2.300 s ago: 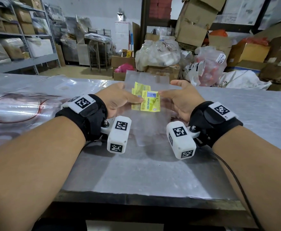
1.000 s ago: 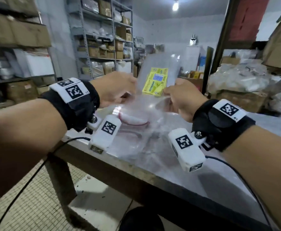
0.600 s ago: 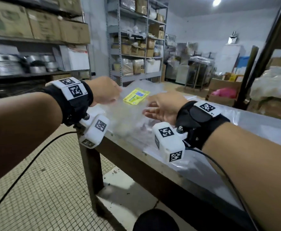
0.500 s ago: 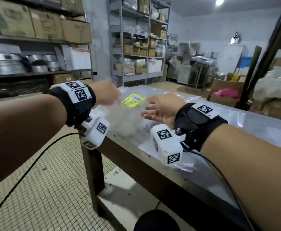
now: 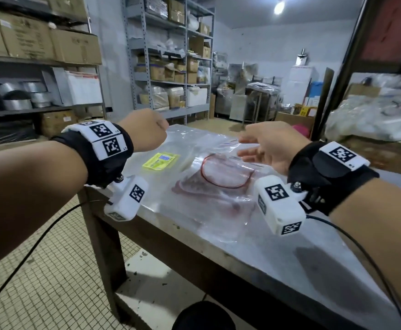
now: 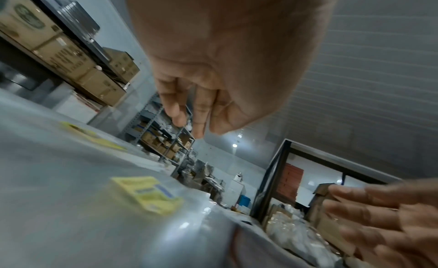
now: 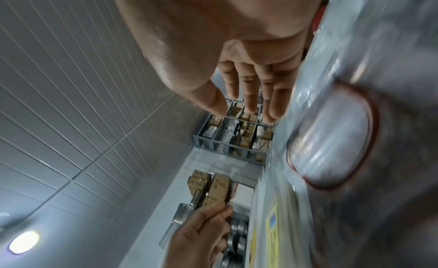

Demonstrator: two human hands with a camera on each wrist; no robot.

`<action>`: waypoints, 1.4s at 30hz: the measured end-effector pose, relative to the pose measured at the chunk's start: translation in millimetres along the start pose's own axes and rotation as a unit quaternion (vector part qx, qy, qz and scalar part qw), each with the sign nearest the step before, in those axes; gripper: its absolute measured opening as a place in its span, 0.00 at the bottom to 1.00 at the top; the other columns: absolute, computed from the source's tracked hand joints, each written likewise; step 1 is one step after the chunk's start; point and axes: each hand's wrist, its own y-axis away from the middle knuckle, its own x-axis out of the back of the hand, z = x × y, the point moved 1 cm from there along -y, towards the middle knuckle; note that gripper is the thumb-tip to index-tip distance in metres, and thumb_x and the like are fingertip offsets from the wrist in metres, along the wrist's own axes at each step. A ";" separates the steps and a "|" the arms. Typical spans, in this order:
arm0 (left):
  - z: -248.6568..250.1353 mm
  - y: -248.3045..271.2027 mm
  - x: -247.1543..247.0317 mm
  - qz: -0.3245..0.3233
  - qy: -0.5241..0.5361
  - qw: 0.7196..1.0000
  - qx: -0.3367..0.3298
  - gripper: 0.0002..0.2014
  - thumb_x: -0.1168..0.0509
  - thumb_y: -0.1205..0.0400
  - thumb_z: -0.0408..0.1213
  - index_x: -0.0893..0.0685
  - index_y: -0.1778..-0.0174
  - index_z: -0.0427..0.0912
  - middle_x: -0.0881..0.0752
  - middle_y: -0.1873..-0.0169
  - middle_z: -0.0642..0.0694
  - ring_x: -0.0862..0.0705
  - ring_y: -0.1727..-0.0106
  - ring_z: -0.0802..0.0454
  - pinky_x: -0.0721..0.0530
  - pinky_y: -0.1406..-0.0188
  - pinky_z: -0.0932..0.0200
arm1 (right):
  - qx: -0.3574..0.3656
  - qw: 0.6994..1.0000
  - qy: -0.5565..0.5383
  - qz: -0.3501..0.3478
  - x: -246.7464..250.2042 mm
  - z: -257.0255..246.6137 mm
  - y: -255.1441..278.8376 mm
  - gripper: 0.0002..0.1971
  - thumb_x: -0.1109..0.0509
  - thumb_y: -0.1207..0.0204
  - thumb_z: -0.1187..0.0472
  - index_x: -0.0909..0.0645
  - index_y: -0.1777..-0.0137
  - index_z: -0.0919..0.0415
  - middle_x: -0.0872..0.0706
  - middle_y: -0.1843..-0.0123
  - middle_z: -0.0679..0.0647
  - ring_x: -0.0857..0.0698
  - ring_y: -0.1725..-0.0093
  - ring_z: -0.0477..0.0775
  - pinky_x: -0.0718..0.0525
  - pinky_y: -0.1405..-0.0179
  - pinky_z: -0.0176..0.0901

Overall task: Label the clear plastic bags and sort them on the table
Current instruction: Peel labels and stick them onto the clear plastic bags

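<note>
A clear plastic bag with a yellow label (image 5: 160, 160) (image 6: 147, 193) lies flat on top of a pile of clear bags at the left end of the steel table (image 5: 278, 253). Just right of it, a bag holding a red ring (image 5: 225, 173) (image 7: 331, 133) rests in the same pile. My left hand (image 5: 144, 132) (image 6: 189, 118) hovers above the labelled bag, fingers loosely curled and holding nothing. My right hand (image 5: 261, 146) (image 7: 249, 103) hangs over the red-ring bag with straight, spread fingers, apart from the plastic.
The table's left corner (image 5: 92, 194) drops to a tiled floor (image 5: 52, 282). Grey shelving with cartons (image 5: 168, 55) stands behind and to the left. Filled plastic sacks and boxes (image 5: 373, 120) crowd the far right. Cables trail from both wrists.
The labelled bag, held up between both hands a second ago, now lies on the pile. Both hands have let go and lifted off it.
</note>
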 end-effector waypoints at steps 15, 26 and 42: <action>269.1 38.2 -137.6 -0.185 0.132 0.967 -0.114 0.25 0.28 0.20 0.48 0.17 0.44 0.24 0.16 0.62 0.35 0.25 0.68 0.47 0.30 0.73 0.60 | -0.046 0.964 0.192 0.176 241.5 44.3 81.1 0.03 0.25 0.21 0.64 0.13 0.51 0.63 0.11 0.55 0.58 0.15 0.69 0.54 0.22 0.69 0.40; 341.1 47.1 -191.0 -0.297 0.031 0.947 -0.117 0.29 0.17 0.29 0.43 0.24 0.37 0.45 0.14 0.55 0.46 0.16 0.58 0.48 0.17 0.62 0.55 | -0.149 0.922 0.321 0.158 282.1 89.5 97.4 0.13 0.19 0.26 0.60 0.11 0.49 0.71 0.15 0.73 0.54 0.22 0.81 0.51 0.27 0.83 0.32; 301.4 30.4 -202.5 -0.143 0.406 0.898 -0.090 0.54 0.23 0.23 0.31 0.53 0.11 0.57 0.12 0.47 0.45 0.16 0.64 0.50 0.17 0.64 0.54 | -0.083 0.928 0.340 0.132 271.6 97.8 95.4 0.04 0.17 0.31 0.59 0.06 0.57 0.56 0.07 0.60 0.51 0.17 0.61 0.47 0.22 0.64 0.35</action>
